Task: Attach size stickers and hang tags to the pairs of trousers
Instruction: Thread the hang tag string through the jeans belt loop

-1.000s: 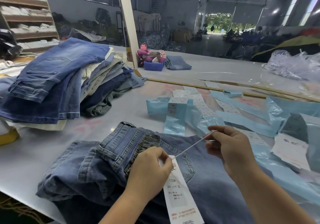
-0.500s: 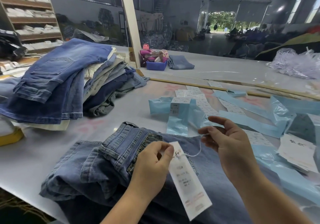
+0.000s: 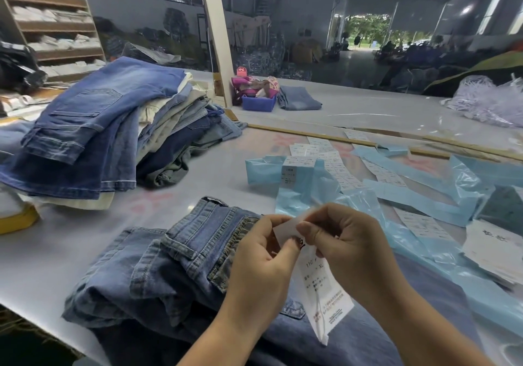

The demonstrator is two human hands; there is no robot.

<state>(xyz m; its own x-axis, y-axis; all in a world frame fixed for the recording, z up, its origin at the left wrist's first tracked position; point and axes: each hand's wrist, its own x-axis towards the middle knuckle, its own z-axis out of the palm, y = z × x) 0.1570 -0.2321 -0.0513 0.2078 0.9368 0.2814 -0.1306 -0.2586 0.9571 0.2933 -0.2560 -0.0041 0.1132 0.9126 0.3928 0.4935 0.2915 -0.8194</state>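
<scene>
While hands (image 3: 308, 249) pinch hang tag (image 3: 325, 295), above jeans (image 3: 175, 269)

One view only, a wide-angle camera worn on the head, looking forward and down over the pale grey worktable (image 3: 85, 252). Both hands sit close at lower centre of the frame; the tabletop runs away toward the open warehouse doorway (image 3: 368, 31) at upper right.

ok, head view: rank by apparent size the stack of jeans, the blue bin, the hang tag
1. stack of jeans, largest by far.
2. hang tag, partly covered by both hands.
3. blue bin, smallest.
The tag is much nearer the camera than the bin, so their order is apparent only.
</scene>
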